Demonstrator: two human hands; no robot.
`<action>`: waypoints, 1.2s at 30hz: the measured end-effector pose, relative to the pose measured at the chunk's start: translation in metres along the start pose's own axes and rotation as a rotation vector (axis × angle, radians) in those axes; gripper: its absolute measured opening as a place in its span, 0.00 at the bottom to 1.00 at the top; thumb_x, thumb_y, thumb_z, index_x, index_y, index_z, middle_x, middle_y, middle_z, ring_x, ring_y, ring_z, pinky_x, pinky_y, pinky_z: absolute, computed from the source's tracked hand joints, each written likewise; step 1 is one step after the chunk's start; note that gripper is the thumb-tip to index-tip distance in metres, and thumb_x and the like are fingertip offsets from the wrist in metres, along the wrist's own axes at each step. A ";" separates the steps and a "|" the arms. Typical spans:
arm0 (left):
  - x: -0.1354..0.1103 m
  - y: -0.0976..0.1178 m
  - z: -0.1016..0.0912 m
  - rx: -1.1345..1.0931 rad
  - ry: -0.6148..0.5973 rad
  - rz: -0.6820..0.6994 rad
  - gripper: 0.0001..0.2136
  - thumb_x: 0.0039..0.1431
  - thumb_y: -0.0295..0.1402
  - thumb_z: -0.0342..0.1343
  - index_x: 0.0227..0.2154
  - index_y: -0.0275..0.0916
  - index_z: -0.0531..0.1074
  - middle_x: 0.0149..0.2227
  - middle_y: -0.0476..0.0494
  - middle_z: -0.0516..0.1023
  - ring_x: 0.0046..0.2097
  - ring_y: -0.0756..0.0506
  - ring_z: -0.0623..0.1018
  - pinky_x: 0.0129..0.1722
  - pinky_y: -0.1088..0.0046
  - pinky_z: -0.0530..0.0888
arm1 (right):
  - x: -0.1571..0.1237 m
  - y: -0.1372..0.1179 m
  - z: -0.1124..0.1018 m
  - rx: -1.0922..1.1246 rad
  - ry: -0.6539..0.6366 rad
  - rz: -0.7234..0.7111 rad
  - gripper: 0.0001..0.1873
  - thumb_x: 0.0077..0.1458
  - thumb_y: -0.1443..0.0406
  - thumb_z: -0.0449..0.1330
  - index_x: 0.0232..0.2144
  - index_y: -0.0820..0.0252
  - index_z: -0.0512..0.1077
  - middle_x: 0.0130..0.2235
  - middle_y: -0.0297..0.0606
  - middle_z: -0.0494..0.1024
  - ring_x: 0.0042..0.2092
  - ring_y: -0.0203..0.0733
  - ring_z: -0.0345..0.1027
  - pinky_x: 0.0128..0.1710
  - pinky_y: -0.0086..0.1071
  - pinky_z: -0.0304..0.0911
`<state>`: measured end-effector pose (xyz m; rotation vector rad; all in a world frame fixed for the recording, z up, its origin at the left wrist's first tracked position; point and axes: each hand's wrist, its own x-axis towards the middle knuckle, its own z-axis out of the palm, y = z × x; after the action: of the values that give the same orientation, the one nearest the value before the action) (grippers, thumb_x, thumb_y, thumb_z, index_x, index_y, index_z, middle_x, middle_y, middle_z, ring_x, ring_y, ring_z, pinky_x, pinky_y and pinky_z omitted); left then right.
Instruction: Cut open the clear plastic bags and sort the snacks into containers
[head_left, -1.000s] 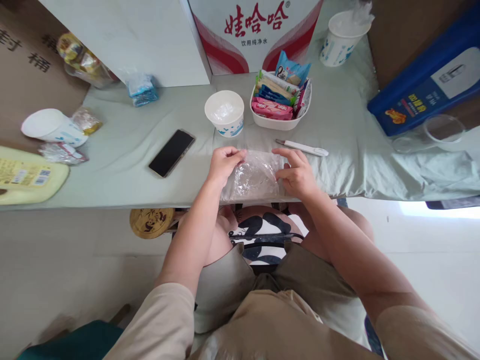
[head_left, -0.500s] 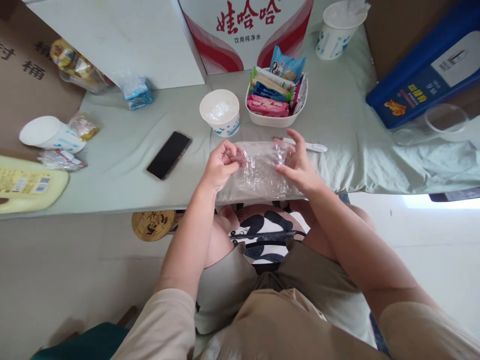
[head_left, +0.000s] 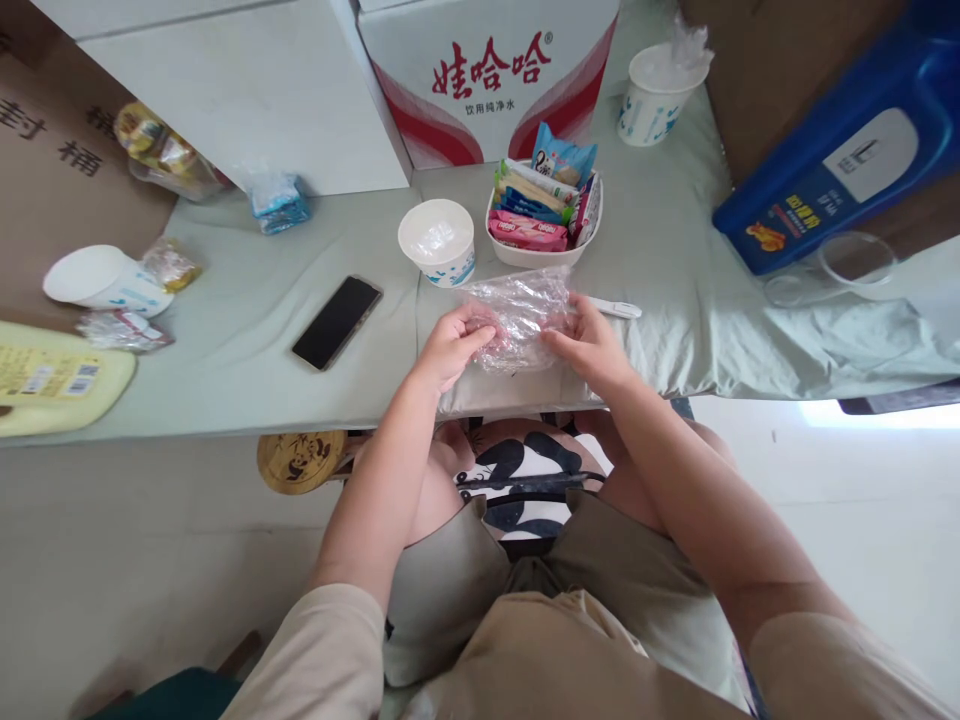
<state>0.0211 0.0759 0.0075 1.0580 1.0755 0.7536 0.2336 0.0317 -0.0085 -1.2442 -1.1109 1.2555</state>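
Observation:
A crinkled clear plastic bag is stretched between my hands above the front edge of the cloth-covered table. My left hand pinches its left side, thumb on top. On the other side, my right hand grips the bag with the thumb in front and fingers behind. Just past the right fingers lies a white pen-like stick, its left end hidden by the hand and bag. Behind the bag stand a paper cup with clear plastic inside and a white basket of wrapped snacks.
A phone lies left of the cup. Further left are a tipped paper cup and a yellow bottle. Boxes line the back. On the right are another paper cup, a blue bottle and a clear cup.
My right hand has closed from a spread pose onto the bag. The bag is raised and drawn out flatter between both hands. The view has shifted slightly.

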 end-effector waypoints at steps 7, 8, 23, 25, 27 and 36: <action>-0.008 0.007 -0.001 0.138 -0.009 -0.082 0.21 0.59 0.35 0.60 0.54 0.41 0.66 0.20 0.57 0.73 0.18 0.52 0.73 0.20 0.79 0.68 | -0.010 -0.013 0.001 0.034 -0.084 0.084 0.20 0.50 0.56 0.67 0.44 0.53 0.69 0.25 0.29 0.76 0.22 0.35 0.62 0.22 0.31 0.59; -0.010 0.008 -0.002 0.120 -0.040 -0.071 0.21 0.58 0.35 0.60 0.53 0.41 0.66 0.19 0.58 0.72 0.17 0.52 0.71 0.19 0.80 0.67 | -0.011 -0.014 0.002 0.057 -0.080 0.076 0.22 0.50 0.57 0.67 0.47 0.52 0.69 0.24 0.28 0.75 0.22 0.35 0.61 0.21 0.30 0.57; 0.002 0.000 -0.011 0.158 0.227 0.263 0.14 0.47 0.30 0.65 0.34 0.42 0.66 0.33 0.52 0.71 0.32 0.52 0.74 0.33 0.75 0.72 | -0.001 -0.002 0.005 0.033 0.068 0.056 0.27 0.43 0.57 0.69 0.44 0.49 0.63 0.29 0.28 0.72 0.28 0.39 0.65 0.28 0.33 0.61; 0.002 -0.003 -0.009 0.277 0.409 0.376 0.12 0.49 0.29 0.64 0.35 0.43 0.67 0.36 0.50 0.72 0.37 0.50 0.75 0.37 0.75 0.72 | -0.001 0.000 0.004 0.018 0.145 0.024 0.30 0.43 0.59 0.68 0.48 0.49 0.61 0.30 0.27 0.72 0.29 0.38 0.64 0.29 0.33 0.60; 0.000 -0.004 -0.003 0.348 0.440 0.412 0.08 0.53 0.31 0.62 0.32 0.42 0.67 0.34 0.48 0.73 0.39 0.49 0.75 0.39 0.74 0.73 | -0.002 0.000 0.003 -0.059 0.181 -0.029 0.21 0.47 0.58 0.66 0.42 0.51 0.64 0.29 0.28 0.70 0.29 0.38 0.62 0.31 0.33 0.59; -0.003 -0.013 0.041 0.182 -0.117 0.269 0.29 0.49 0.52 0.69 0.49 0.40 0.74 0.48 0.39 0.81 0.49 0.42 0.80 0.48 0.69 0.76 | -0.016 -0.007 0.010 -0.004 -0.111 -0.120 0.19 0.56 0.47 0.61 0.34 0.54 0.67 0.31 0.32 0.71 0.32 0.37 0.64 0.34 0.34 0.63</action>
<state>0.0585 0.0560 0.0005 1.4049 0.9241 0.8067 0.2234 0.0164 0.0002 -1.1043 -1.2498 1.2436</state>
